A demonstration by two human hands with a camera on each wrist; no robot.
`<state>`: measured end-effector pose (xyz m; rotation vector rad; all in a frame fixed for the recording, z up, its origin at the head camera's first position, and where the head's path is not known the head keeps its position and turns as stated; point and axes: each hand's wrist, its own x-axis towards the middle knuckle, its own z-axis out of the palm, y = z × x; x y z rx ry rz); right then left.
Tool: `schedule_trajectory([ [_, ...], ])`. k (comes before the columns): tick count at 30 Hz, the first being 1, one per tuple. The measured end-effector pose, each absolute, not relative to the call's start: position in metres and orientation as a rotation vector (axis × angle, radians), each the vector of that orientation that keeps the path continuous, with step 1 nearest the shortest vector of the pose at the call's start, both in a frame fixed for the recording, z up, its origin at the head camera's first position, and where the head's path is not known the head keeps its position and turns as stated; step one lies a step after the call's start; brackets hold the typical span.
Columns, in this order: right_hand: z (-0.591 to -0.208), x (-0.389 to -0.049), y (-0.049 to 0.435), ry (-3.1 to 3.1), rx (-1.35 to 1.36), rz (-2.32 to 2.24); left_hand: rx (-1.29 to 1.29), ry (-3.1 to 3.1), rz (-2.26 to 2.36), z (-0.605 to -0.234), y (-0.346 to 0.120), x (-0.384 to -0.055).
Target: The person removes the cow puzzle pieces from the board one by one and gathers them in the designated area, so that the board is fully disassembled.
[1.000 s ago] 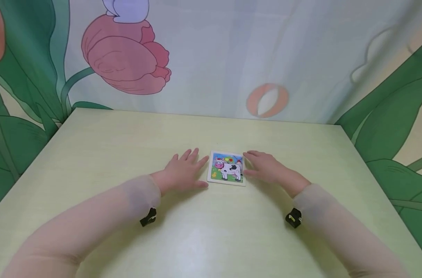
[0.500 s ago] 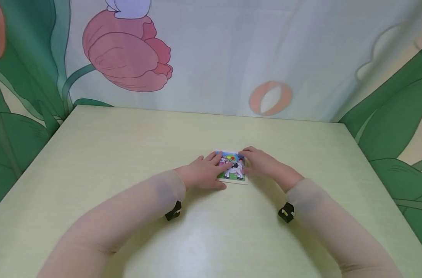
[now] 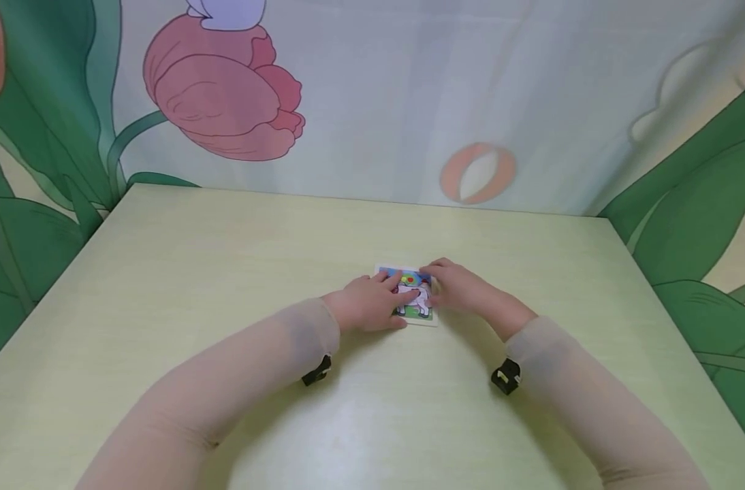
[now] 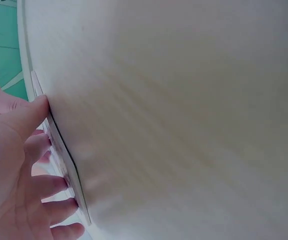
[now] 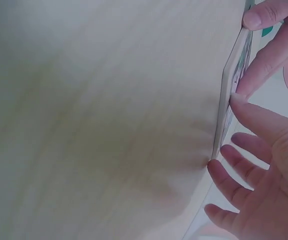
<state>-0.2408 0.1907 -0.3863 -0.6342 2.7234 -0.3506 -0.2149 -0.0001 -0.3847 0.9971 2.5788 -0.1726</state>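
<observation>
A small square cow picture board [image 3: 417, 309] with a pale border lies flat on the table; it looks like a child's puzzle. My left hand [image 3: 371, 304] rests on its left part with fingers spread across the picture, hiding the cow's head. The left thumb [image 4: 40, 107] touches the near edge in the left wrist view. At the board's right side is my right hand [image 3: 464, 289], its fingers touching the right edge. In the right wrist view the right thumb [image 5: 256, 115] reaches the board's face, and the other fingers are loosely bent.
The pale yellow table [image 3: 225, 252] spreads around the board. Behind it hangs a curtain [image 3: 372, 102] printed with a pink flower and green leaves. A black wrist device [image 3: 506, 376] sits under each sleeve cuff.
My left hand has moved right, from beside the board onto its picture. My right hand has come slightly left, its fingers now over the board's right edge.
</observation>
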Motion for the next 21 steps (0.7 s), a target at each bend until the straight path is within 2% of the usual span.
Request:
schedule_trajectory([
  [21, -0.3829, -0.2402, 0.1945, 2.73, -0.513, -0.406, 0.851, 2.504, -0.059, -0.3876, -0.0028, -0.2093],
])
